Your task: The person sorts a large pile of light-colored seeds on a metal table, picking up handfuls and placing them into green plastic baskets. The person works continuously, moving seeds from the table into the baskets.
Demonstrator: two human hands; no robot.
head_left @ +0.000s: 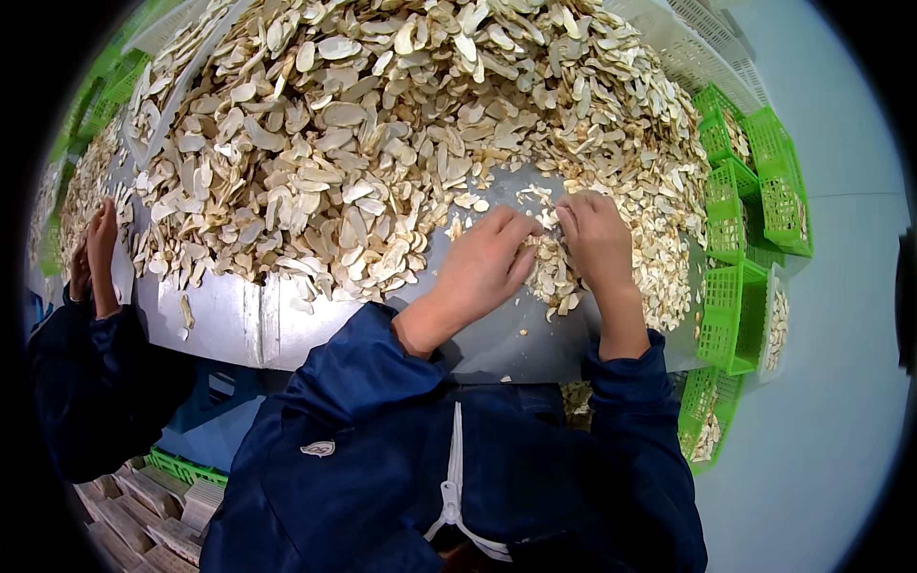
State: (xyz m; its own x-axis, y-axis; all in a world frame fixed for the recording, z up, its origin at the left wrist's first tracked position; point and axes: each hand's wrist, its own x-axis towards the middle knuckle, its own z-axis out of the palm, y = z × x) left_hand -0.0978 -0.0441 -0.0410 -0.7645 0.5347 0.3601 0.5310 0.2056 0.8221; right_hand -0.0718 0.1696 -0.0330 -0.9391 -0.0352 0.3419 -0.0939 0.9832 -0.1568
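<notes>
A metal table [473, 336] in front of me bears a large heap of pale dried slices [337, 143], which look like mushroom. My left hand [483, 261] curls its fingers at the left side of a small pile of broken slices [555, 276]. From the other side, my right hand [600, 240] bends down with thumb and fingertips among the small bits. The two hands are close together but apart. Whether either pinches a piece is hidden by the fingers. Smaller slices [663, 265] lie spread to the right of my right hand.
Green plastic baskets [720, 315], some with slices inside, line the table's right side. White perforated crates [688, 43] stand at the far right. Another person's hands [102, 247] are at the left. Several stacked pale blocks or boxes [143, 516] lie below left.
</notes>
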